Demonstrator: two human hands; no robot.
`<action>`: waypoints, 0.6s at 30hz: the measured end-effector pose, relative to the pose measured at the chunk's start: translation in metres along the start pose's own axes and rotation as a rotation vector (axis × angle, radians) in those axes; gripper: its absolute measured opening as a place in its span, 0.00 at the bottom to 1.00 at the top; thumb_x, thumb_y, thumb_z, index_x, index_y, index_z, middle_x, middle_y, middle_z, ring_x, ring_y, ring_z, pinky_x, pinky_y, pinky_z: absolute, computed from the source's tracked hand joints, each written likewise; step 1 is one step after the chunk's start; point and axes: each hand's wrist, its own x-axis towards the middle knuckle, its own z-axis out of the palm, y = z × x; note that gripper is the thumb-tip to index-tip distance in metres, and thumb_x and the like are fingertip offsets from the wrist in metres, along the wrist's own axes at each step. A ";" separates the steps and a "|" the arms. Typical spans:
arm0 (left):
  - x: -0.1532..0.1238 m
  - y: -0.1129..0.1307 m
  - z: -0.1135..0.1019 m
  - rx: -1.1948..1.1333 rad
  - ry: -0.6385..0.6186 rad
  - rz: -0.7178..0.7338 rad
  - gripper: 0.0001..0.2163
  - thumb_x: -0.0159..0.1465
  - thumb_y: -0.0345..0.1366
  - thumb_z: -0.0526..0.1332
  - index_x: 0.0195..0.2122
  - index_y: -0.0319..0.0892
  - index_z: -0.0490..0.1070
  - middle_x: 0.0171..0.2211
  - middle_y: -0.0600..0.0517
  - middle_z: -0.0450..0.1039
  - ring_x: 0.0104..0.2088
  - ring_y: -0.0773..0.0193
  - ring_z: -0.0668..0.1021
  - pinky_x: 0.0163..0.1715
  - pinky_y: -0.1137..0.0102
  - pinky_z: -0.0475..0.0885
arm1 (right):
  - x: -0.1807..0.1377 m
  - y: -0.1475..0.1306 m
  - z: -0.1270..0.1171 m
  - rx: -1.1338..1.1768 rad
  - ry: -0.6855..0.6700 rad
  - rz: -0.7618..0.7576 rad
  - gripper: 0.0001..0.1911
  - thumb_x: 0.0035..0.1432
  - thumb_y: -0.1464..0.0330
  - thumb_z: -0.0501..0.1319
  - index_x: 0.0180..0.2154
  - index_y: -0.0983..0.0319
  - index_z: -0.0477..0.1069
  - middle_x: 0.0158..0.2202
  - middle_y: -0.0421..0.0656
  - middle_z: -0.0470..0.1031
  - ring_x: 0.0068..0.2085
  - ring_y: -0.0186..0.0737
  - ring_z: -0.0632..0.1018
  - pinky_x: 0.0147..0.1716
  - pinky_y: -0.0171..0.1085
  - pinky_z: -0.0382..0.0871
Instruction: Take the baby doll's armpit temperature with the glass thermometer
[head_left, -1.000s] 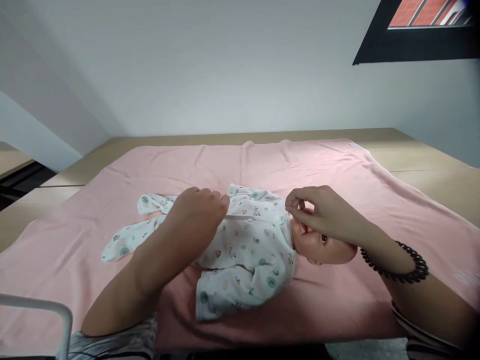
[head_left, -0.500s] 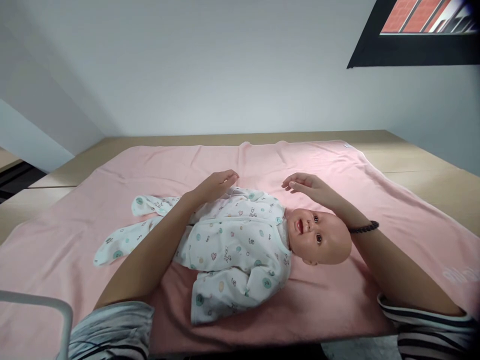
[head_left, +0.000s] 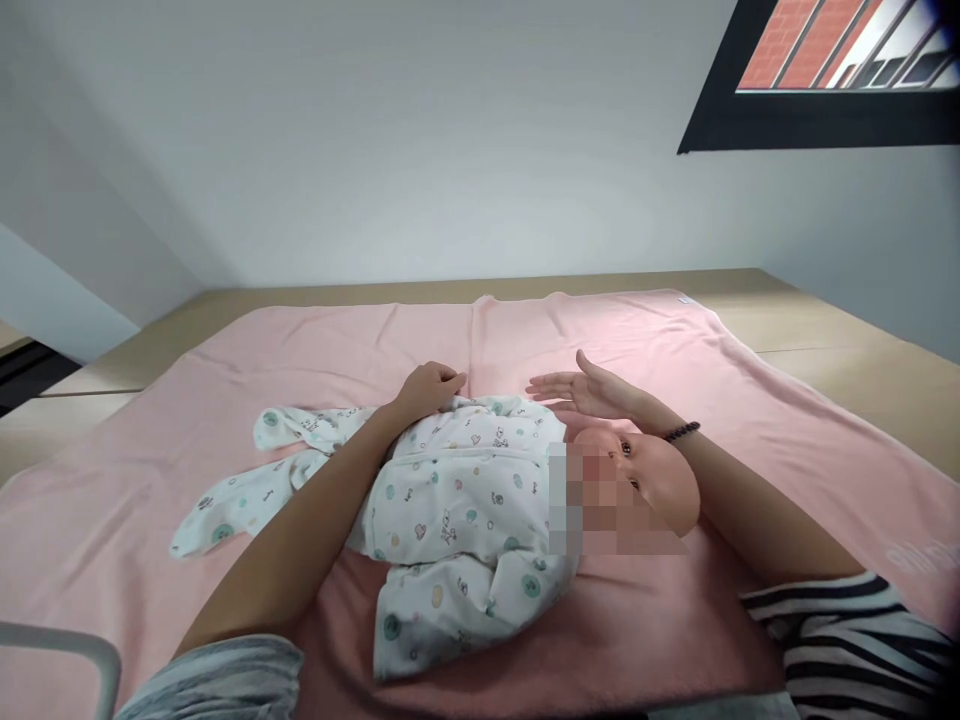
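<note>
The left hand (head_left: 427, 388) curls at 12 o'clock of the white printed cotton sleepsuit (head_left: 457, 490), grip unclear. The right hand (head_left: 581, 392) hovers flat and empty. A steady palm supporting the bald plastic doll (head_left: 667, 480) seems wise.

sleepsuit (head_left: 457, 500): white, teal dots, tiny prints | blanket (head_left: 315, 345): pink | sleeve (head_left: 847, 640): black-white stripes | bracelet (head_left: 681, 432): black

Bald baby doll (head_left: 667, 480) in white printed sleepsuit (head_left: 457, 490), face-up on pink blanket (head_left: 300, 350), tan wooden worktop (head_left: 825, 335). Left grip (head_left: 427, 388) curled on sleepsuit's far edge; right grip (head_left: 581, 392) flat, fingers extended, just beyond doll's neck.
</note>
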 end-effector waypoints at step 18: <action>-0.006 0.006 0.006 0.023 -0.233 0.073 0.15 0.64 0.44 0.54 0.23 0.43 0.61 0.26 0.53 0.66 0.29 0.63 0.67 0.31 0.67 0.61 | 0.025 0.009 0.035 -0.079 -0.114 -0.025 0.48 0.66 0.36 0.31 0.68 0.59 0.60 0.73 0.42 0.49 0.74 0.46 0.48 0.72 0.50 0.44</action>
